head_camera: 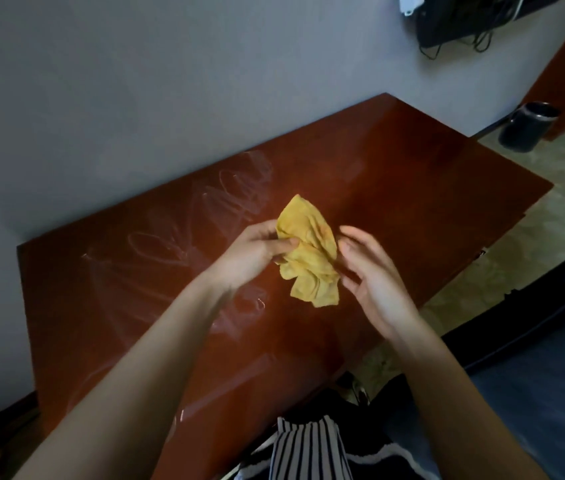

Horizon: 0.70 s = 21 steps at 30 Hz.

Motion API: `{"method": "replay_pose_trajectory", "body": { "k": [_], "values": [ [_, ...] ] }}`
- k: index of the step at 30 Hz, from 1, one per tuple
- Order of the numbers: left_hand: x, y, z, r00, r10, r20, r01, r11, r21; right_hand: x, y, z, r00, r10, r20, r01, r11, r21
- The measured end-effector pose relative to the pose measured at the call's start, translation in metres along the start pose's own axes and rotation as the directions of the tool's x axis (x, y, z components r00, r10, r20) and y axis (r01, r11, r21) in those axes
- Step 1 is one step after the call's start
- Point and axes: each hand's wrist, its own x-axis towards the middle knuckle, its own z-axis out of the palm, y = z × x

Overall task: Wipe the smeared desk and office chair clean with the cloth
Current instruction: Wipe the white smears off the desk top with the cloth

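head view shows me the cloth point(308, 251) bunched up in the air over the middle of the desk point(430, 188), not yet down on the wood. my left hand point(253, 254) has it: thumb and fingers pinch its left edge. my right hand point(374, 275) is slack, fingers loosely spread, just beside the cloth's right edge. whether its fingertips touch the fabric i cannot tell. the bundle's long axis runs away from me, leaning a little left at the far tip, with the loose folds hanging at the near end.

what the coming move turns on, as i judge it: the chalky smears point(236, 192) lie to the left of the cloth and beyond it. they loop across the left half of the desk toward the wall point(135, 98), with more beside my left forearm. so the left hand, the one holding the cloth, is the nearer one, and the sweep would go down and leftward. the right half of the desk looks glossy and unmarked from here. a dark blue surface point(533, 358) at the lower right may be the chair; i cannot say.
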Motion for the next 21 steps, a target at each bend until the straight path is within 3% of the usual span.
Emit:
{"method": "replay_pose_trajectory", "body": {
  "k": [5,7,10,12,14,16,18,21],
  "values": [
    [-0.003,0.000,-0.007,0.996,0.004,0.084,-0.006,1.000,0.020,0.005,0.003,0.003,0.986,0.167,0.025,-0.162,0.978,-0.131],
    [-0.002,-0.002,-0.009,0.999,-0.028,0.035,0.026,0.999,0.043,0.010,0.002,0.001,0.991,0.127,-0.042,-0.133,0.966,-0.223],
    [0.001,-0.011,-0.012,0.978,-0.061,-0.200,0.084,0.990,0.111,0.020,-0.002,-0.004,0.978,-0.093,-0.188,0.005,0.908,-0.420],
    [0.003,-0.018,-0.013,0.948,-0.083,-0.307,0.139,0.976,0.166,0.027,-0.006,-0.012,0.900,-0.338,-0.274,0.087,0.757,-0.647],
    [0.004,-0.027,-0.015,0.945,-0.099,-0.311,0.170,0.963,0.209,0.034,-0.010,-0.021,0.766,-0.575,-0.287,0.091,0.540,-0.837],
    [0.005,-0.034,-0.013,0.950,-0.122,-0.289,0.195,0.951,0.238,0.040,-0.005,-0.029,0.678,-0.692,-0.249,0.043,0.376,-0.926],
    [0.007,-0.042,-0.009,0.951,-0.137,-0.277,0.209,0.946,0.249,0.044,0.016,-0.034,0.729,-0.665,-0.162,-0.033,0.203,-0.979],
    [0.008,-0.052,-0.003,0.956,-0.181,-0.231,0.239,0.937,0.255,0.042,0.064,-0.034,0.912,-0.410,0.012,0.016,0.007,-1.000]
  ]
}}
